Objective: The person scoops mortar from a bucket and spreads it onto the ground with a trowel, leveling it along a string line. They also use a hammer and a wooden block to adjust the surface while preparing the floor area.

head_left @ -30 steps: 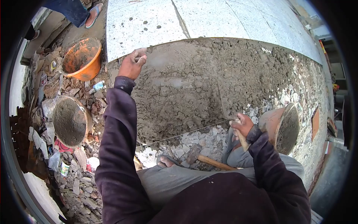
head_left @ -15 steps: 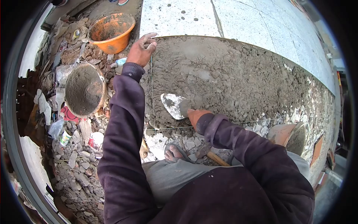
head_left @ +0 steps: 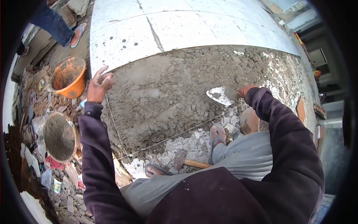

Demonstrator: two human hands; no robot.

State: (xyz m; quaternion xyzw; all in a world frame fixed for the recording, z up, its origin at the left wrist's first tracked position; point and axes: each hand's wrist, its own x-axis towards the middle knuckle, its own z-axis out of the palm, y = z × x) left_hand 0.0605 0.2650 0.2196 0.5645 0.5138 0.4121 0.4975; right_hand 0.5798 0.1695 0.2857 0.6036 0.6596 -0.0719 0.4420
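Observation:
My left hand (head_left: 99, 85) is raised near the corner of the white tiles (head_left: 123, 41), its fingers apart and nothing in them. My right hand (head_left: 244, 90) is closed at the handle end of a trowel (head_left: 220, 96), whose blade has a bright wet shine and rests on the grey mortar bed (head_left: 167, 89). The handle itself is mostly hidden. A thin string (head_left: 179, 133) runs along the near edge of the mortar and turns up its left side.
An orange bucket (head_left: 75, 86) and a mortar-filled bucket (head_left: 59, 137) stand at the left among rubble. A hammer (head_left: 195, 163) lies between my feet. Another container (head_left: 250, 120) is by my right foot. Another person's leg (head_left: 56, 25) shows at the upper left.
The view has shifted and turned. My right hand and the trowel have moved right across the mortar, leaving a smoother streak. My left hand stays by the tile corner. More of the other person shows.

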